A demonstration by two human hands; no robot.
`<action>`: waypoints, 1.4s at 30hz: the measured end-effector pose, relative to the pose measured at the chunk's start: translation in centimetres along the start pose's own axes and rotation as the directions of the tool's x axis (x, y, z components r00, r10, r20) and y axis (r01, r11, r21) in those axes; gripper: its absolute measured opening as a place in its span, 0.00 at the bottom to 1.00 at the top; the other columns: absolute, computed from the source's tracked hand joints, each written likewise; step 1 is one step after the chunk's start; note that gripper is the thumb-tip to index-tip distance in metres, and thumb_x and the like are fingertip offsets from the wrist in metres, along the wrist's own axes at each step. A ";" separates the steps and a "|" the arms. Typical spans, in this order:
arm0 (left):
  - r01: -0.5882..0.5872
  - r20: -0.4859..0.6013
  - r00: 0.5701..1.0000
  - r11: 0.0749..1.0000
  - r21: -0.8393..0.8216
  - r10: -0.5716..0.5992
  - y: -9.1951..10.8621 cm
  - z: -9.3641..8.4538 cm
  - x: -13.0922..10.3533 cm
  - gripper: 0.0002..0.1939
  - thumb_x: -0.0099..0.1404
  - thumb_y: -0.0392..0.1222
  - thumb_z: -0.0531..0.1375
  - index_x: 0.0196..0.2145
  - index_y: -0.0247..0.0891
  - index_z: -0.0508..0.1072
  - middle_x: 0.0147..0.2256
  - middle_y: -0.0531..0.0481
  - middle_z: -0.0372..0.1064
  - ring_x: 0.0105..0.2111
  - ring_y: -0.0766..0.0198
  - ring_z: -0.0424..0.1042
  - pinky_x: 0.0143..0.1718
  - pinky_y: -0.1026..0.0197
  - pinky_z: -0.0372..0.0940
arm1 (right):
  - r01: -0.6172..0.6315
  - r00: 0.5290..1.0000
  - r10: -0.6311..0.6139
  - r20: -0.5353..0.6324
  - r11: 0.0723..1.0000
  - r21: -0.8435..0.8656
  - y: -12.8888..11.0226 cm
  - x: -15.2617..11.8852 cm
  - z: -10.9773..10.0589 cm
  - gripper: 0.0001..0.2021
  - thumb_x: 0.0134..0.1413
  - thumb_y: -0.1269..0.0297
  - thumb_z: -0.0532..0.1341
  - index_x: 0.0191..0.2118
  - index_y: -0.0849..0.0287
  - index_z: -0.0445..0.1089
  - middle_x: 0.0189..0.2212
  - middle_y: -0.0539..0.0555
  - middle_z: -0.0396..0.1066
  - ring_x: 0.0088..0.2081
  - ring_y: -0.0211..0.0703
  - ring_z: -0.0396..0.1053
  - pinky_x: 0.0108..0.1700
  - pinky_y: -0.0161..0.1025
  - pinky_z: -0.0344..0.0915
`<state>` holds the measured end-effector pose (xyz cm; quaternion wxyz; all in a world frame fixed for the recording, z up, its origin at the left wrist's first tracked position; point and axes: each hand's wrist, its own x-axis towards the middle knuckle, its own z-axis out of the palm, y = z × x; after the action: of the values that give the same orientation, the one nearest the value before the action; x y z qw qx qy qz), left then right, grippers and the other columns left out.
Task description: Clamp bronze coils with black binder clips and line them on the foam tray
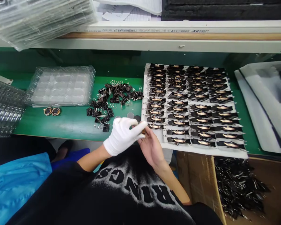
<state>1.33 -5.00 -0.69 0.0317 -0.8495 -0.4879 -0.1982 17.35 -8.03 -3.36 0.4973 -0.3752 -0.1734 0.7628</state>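
My left hand (124, 136), in a white glove, pinches a small gold and dark piece (143, 131) between thumb and fingers, just off the table's front edge. Bare, my right hand (152, 147) meets it from the other side, its fingertips on the same piece; the piece is mostly hidden. Right beside them lies a white tray (165, 140) with rows of gold-rimmed pieces (179, 141) held by black binder clips. Loose black binder clips (103, 104) are heaped left of the tray. Two joined gold and dark round pieces (51, 111) lie further left.
Clear plastic trays (61, 87) are stacked at the left, with more (4, 106) at the far left and on the shelf (131, 45). White sheets (262, 103) lie at the right. A cardboard box (196, 181) of clips stands below. Another person's blue clothing (21, 184) shows lower left.
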 end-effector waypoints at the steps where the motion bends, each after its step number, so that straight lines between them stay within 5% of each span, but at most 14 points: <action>1: -0.004 0.000 1.000 1.000 0.023 0.004 0.7 0.0 -0.1 0.27 0.74 0.65 0.52 0.60 0.50 0.75 0.46 0.42 0.77 0.44 0.51 0.73 0.44 0.48 0.58 | -0.004 1.000 0.004 0.008 1.000 -0.006 -0.1 0.0 0.1 0.19 0.68 0.47 0.60 0.56 0.49 0.76 0.61 0.53 0.74 0.62 0.49 0.71 0.64 0.50 0.70; 7: -0.085 0.059 0.994 0.994 -0.069 0.089 1.2 1.0 -1.3 0.35 0.72 0.64 0.53 0.68 0.42 0.67 0.66 0.31 0.62 0.65 0.36 0.60 0.60 0.38 0.57 | -0.029 1.000 0.029 0.006 0.999 -0.021 -0.8 -0.2 0.2 0.17 0.62 0.54 0.67 0.55 0.49 0.76 0.57 0.53 0.78 0.63 0.51 0.71 0.62 0.49 0.71; 11: -0.008 0.074 0.997 0.990 -0.137 0.019 0.8 1.7 -1.6 0.29 0.73 0.54 0.55 0.68 0.46 0.67 0.68 0.33 0.59 0.66 0.37 0.60 0.63 0.37 0.59 | -0.044 0.999 0.044 0.013 0.999 0.000 -0.7 -0.3 0.1 0.17 0.62 0.53 0.66 0.54 0.50 0.77 0.58 0.53 0.77 0.63 0.52 0.71 0.61 0.49 0.72; 16: 0.152 0.016 0.988 0.965 -0.215 -0.153 0.9 2.1 -1.8 0.42 0.70 0.57 0.61 0.73 0.35 0.54 0.66 0.28 0.60 0.67 0.39 0.61 0.66 0.40 0.58 | -0.047 0.998 0.046 0.046 0.999 0.012 -0.6 -0.3 0.3 0.20 0.57 0.58 0.71 0.55 0.49 0.75 0.55 0.53 0.79 0.59 0.51 0.74 0.62 0.50 0.73; 22: 0.182 0.048 0.983 0.946 -0.268 -0.175 1.0 1.0 -3.2 0.40 0.70 0.56 0.61 0.72 0.38 0.55 0.65 0.31 0.63 0.66 0.43 0.65 0.63 0.44 0.62 | -0.028 0.998 0.031 0.047 0.996 -0.079 -0.5 -0.4 0.0 0.13 0.59 0.55 0.72 0.47 0.50 0.77 0.51 0.53 0.80 0.54 0.49 0.78 0.59 0.48 0.74; 25: 0.258 -0.015 0.962 0.928 -0.268 -0.272 -0.9 -0.3 -4.1 0.29 0.73 0.51 0.59 0.67 0.39 0.64 0.57 0.37 0.73 0.58 0.51 0.72 0.58 0.50 0.66 | 0.026 0.997 -0.016 0.069 0.990 -0.138 -0.3 -0.6 -0.4 0.13 0.57 0.56 0.74 0.46 0.49 0.79 0.43 0.52 0.82 0.49 0.48 0.80 0.57 0.47 0.75; 28: 0.498 -0.072 0.861 0.863 -0.083 -0.504 -4.5 -1.5 -4.8 0.16 0.76 0.50 0.54 0.49 0.40 0.77 0.40 0.45 0.79 0.41 0.56 0.77 0.47 0.52 0.65 | 0.066 0.995 -0.048 0.083 0.968 -0.241 0.0 -0.7 -0.9 0.14 0.50 0.59 0.78 0.44 0.50 0.82 0.37 0.52 0.83 0.42 0.46 0.81 0.51 0.45 0.77; 32: 0.650 -0.052 0.743 0.701 0.294 -0.667 -8.8 -1.6 -4.2 0.26 0.75 0.61 0.51 0.36 0.39 0.78 0.35 0.40 0.75 0.41 0.46 0.74 0.43 0.48 0.59 | 0.039 0.996 -0.016 0.092 0.964 -0.263 0.4 -0.4 -1.0 0.15 0.41 0.60 0.81 0.37 0.53 0.83 0.33 0.53 0.83 0.32 0.45 0.78 0.40 0.45 0.77; 37: 0.607 0.034 0.758 0.723 0.329 -0.652 -10.2 -0.3 -2.1 0.21 0.69 0.60 0.61 0.31 0.38 0.76 0.43 0.37 0.74 0.48 0.37 0.69 0.45 0.44 0.58 | 0.031 0.999 -0.026 0.031 0.981 -0.192 0.4 -0.2 -0.5 0.16 0.43 0.56 0.80 0.37 0.53 0.83 0.35 0.53 0.82 0.33 0.43 0.77 0.35 0.41 0.76; 42: 0.572 -0.031 0.817 0.816 -0.078 -0.576 -8.0 -1.5 -0.5 0.18 0.72 0.49 0.59 0.26 0.39 0.72 0.34 0.46 0.73 0.41 0.54 0.72 0.45 0.50 0.61 | 0.102 0.992 -0.081 0.092 0.961 -0.257 -0.5 -0.2 -0.4 0.11 0.48 0.58 0.78 0.39 0.51 0.84 0.47 0.58 0.82 0.45 0.50 0.78 0.38 0.43 0.77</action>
<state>-6.07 -1.65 -0.63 -0.0439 -0.6580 -0.7135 -0.2367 18.06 -8.05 -3.22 0.4709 -0.3981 -0.3096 0.7239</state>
